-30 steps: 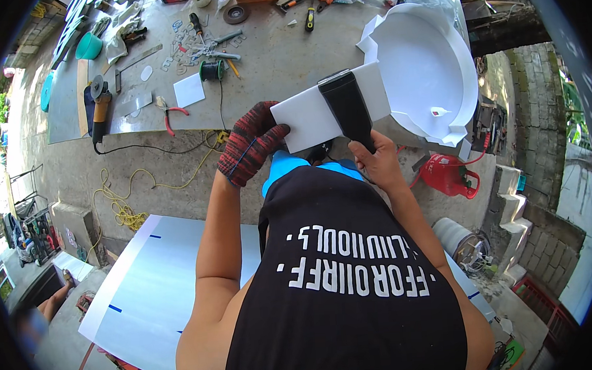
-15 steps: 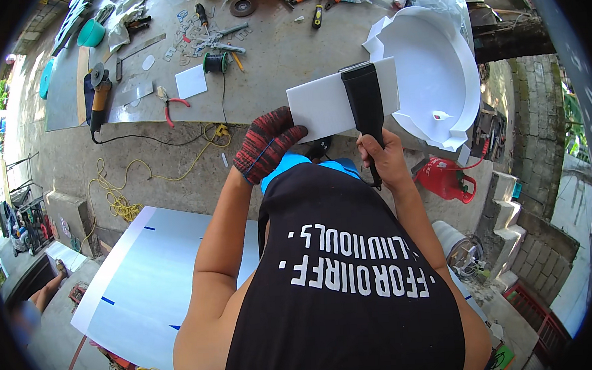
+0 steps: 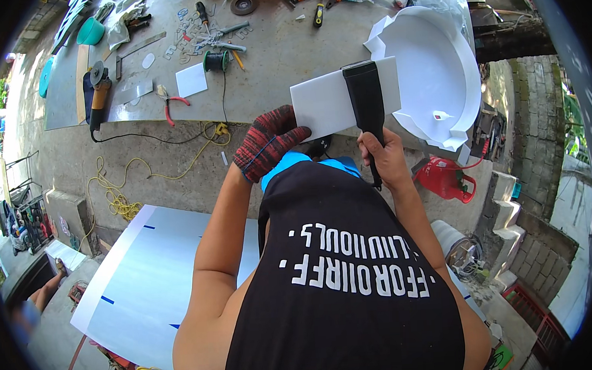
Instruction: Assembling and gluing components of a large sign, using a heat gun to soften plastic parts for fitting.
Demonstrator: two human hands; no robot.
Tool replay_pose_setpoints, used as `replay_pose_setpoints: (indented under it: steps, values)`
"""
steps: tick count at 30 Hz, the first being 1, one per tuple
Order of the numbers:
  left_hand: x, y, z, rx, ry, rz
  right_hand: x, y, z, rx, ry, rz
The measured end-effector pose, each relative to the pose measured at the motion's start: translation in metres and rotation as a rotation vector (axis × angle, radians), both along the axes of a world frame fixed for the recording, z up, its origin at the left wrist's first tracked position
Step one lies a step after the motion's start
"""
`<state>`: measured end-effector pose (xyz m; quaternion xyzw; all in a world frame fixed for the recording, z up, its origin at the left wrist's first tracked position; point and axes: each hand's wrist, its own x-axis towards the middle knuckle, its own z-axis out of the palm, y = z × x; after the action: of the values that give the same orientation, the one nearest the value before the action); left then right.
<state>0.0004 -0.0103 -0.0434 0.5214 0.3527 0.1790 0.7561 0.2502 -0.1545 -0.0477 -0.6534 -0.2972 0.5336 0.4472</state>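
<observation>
My left hand, in a red and black knitted glove, grips the lower left edge of a rectangular white plastic sheet. My bare right hand is wrapped round the handle of a black hair straightener. Its wide head lies across the sheet near the right end, and white shows on both sides of it. The plate on the sheet's underside is hidden. Both hands are in front of the workbench's near edge.
A large white curved tray-like shape lies at the right of the metal workbench. An angle grinder, pliers and a wire spool lie leftward. Below are a red gas cylinder and a yellow cord.
The white sheet and my left hand have shifted very slightly to the right. The hair straightener stays across the sheet, moved barely at all.
</observation>
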Motion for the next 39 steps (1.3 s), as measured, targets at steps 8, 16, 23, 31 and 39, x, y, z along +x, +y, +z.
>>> replay_pose_setpoints:
  steps: [8,16,23,31,39]
  values:
    - [0.001,-0.002,-0.004,-0.004,-0.029,0.038,-0.002,0.002,0.002,-0.017,0.006,-0.014]
    - [0.0,-0.004,-0.007,-0.008,-0.029,0.059,-0.003,0.001,0.002,0.002,0.017,-0.015]
    - [-0.003,-0.006,-0.01,-0.034,-0.051,0.077,-0.006,0.002,0.002,0.011,0.009,-0.018]
    - [-0.006,-0.008,-0.01,-0.036,-0.031,0.087,-0.006,0.002,-0.001,-0.004,-0.005,0.021]
    - [-0.007,-0.008,-0.011,-0.004,-0.016,0.084,-0.008,0.004,-0.001,0.0,-0.005,0.013]
